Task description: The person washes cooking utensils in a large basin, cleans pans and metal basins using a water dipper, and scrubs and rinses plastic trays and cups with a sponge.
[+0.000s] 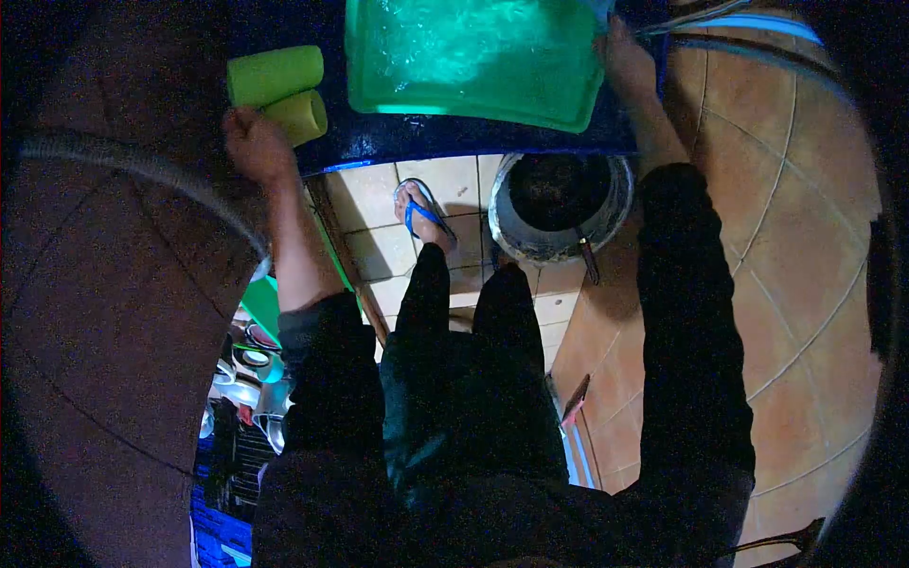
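Two yellow-green cups lie on their sides on the dark blue surface at the upper left, a larger-looking upper cup (276,76) and a lower cup (301,117). My left hand (258,150) is closed at the base end of the lower cup, its fingers curled. A green basin (473,112) of rippling water stands at the top. Beside its right rim is my right hand (627,62); its fingers are partly hidden in dim light. Something pale bluish (600,9) shows near those fingertips, too unclear to name.
Below the blue surface (407,137) a metal pot (561,248) with dark contents stands on the tiled floor. My foot in a blue flip-flop (417,216) is left of it. Dishes (248,383) sit at lower left. A grey hose (142,166) curves along the left wall.
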{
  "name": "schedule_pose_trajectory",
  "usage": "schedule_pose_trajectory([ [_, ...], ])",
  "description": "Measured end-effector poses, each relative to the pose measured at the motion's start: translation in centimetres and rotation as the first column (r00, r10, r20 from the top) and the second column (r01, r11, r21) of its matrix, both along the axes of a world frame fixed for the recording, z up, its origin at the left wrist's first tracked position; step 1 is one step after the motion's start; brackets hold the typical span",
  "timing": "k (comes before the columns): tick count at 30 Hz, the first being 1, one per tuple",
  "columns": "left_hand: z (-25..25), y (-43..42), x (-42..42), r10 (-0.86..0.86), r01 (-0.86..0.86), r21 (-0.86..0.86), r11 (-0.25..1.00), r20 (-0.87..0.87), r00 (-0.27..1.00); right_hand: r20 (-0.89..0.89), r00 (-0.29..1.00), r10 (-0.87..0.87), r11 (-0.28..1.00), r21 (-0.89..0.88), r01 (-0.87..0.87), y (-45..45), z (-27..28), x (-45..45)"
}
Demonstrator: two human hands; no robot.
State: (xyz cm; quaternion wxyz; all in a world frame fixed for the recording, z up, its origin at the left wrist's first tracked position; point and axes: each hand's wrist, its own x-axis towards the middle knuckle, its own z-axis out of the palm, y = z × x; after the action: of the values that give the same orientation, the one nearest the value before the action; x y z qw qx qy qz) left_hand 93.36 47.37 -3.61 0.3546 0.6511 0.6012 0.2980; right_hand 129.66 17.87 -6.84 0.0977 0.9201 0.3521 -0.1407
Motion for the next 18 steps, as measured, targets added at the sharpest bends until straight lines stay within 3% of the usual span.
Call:
schedule_pose_trajectory([
  [2, 0.6, -1.0, -0.3, 0.011, -0.011, -0.017, 1.000, -0.053, 0.999, 0.032, 0.980, 0.195, 0.967, 0.163, -0.198, 0.2, 0.3, 1.4],
  [3, 0.5, -1.5, -0.4, -0.018, 0.018, -0.008, 1.000, 0.046, 0.999, 0.032, 0.981, 0.194, 0.968, 0.159, -0.196, 0.9, 0.1, 2.3],
  [5, 1.2, -2.4, -0.2, -0.047, 0.047, 0.001, 0.999, 0.146, 0.988, 0.211, 0.813, 0.544, 0.839, -0.116, -0.531, 2.7, 0.0, 3.7],
  [6, 2.0, -2.8, 0.1, -0.041, 0.040, 0.011, 0.999, 0.105, 0.994, 0.210, 0.813, 0.543, 0.840, -0.118, -0.530, 3.9, 1.1, 3.1],
  [8, 3.2, -3.5, 0.3, -0.029, 0.027, 0.024, 0.999, 0.068, 0.997, 0.017, 0.970, 0.243, 0.970, -0.009, -0.243, 6.4, 3.5, 1.1],
  [9, 3.5, -4.0, 0.1, -0.018, 0.017, 0.006, 1.000, 0.087, 0.996, 0.021, 0.969, 0.245, 0.970, -0.008, -0.245, 6.0, 3.6, 0.8],
  [11, 4.0, -4.8, -0.3, -0.003, 0.004, -0.009, 1.000, 0.109, 0.994, 0.007, 0.880, 0.475, 0.878, 0.059, -0.475, 4.3, 2.3, -0.5],
  [12, 4.3, -5.3, -0.7, 0.005, -0.005, -0.006, 1.000, 0.083, 0.997, 0.006, 0.878, 0.479, 0.876, 0.060, -0.478, 3.1, 1.8, -1.2],
  [14, 5.6, -6.2, -1.0, 0.018, -0.018, 0.003, 1.000, 0.059, 0.998, 0.172, 0.886, 0.431, 0.860, 0.219, -0.461, 0.9, 1.2, -2.2],
  [15, 6.5, -6.7, -1.2, -0.008, 0.013, -0.068, 0.998, 0.072, 0.997, 0.172, 0.884, 0.435, 0.857, 0.221, -0.465, 0.3, 1.3, -2.7],
  [16, 7.2, -7.3, -1.4, -0.034, 0.046, -0.142, 0.989, 0.086, 0.996, 0.174, 0.934, 0.313, 0.917, 0.199, -0.345, -0.2, 1.5, -3.3],
  [17, 7.3, -8.1, -1.6, -0.011, 0.024, -0.127, 0.992, 0.100, 0.995, 0.178, 0.966, 0.186, 0.960, 0.175, -0.217, -0.5, 1.5, -3.7],
  [18, 7.4, -8.6, -2.1, -0.008, 0.020, -0.130, 0.991, 0.094, 0.996, 0.172, 0.967, 0.190, 0.960, 0.174, -0.219, -0.7, 1.1, -3.9],
])
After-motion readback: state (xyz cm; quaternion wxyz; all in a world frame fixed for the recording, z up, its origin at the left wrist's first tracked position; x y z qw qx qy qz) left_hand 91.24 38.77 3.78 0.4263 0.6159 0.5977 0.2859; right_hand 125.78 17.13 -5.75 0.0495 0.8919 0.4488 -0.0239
